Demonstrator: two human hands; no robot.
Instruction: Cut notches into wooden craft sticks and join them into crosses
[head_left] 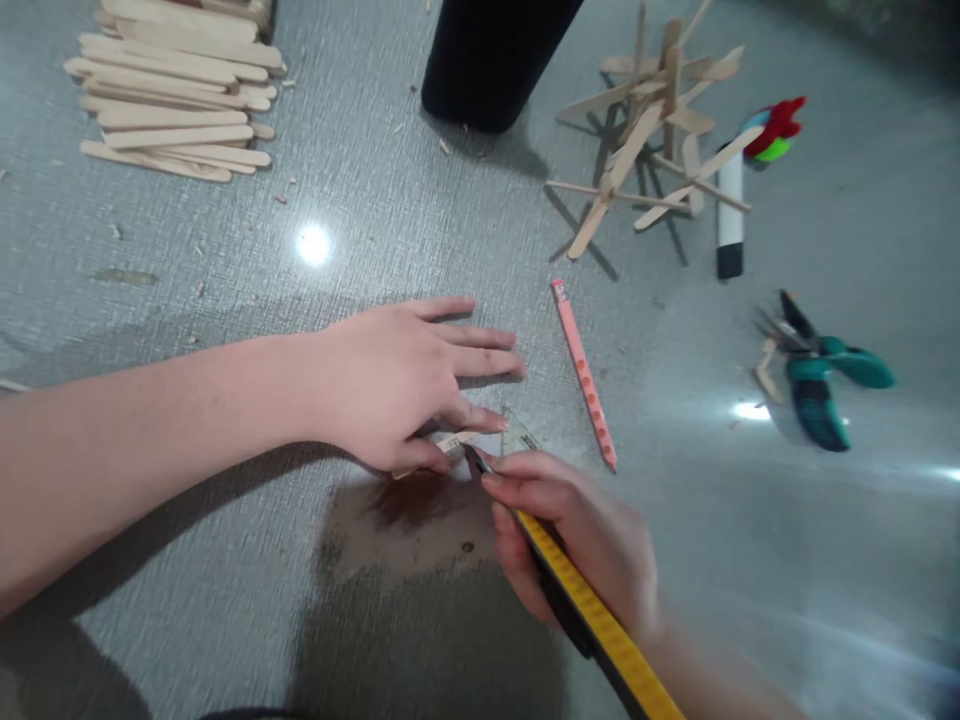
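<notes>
My left hand [420, 370] lies flat on the table, fingers spread. Its thumb rests on a short wooden craft stick [453, 441] that bears pencil marks. The left index fingertip touches a clear plastic set square [519, 437], partly covered by my hands. My right hand [581, 520] is closed around a yellow and black utility knife [600, 620]. The knife's blade points to the upper left, with its tip at the stick beside the left thumb. Whether the blade bites into the wood I cannot tell.
Craft sticks [176, 120] are heaped at the upper left. A black container [495, 70] stands at the top. Right of it are a stick construction [645, 130] and a white tube [730, 215]. A pink pencil [585, 375] and green-handled pliers [817, 370] lie to the right.
</notes>
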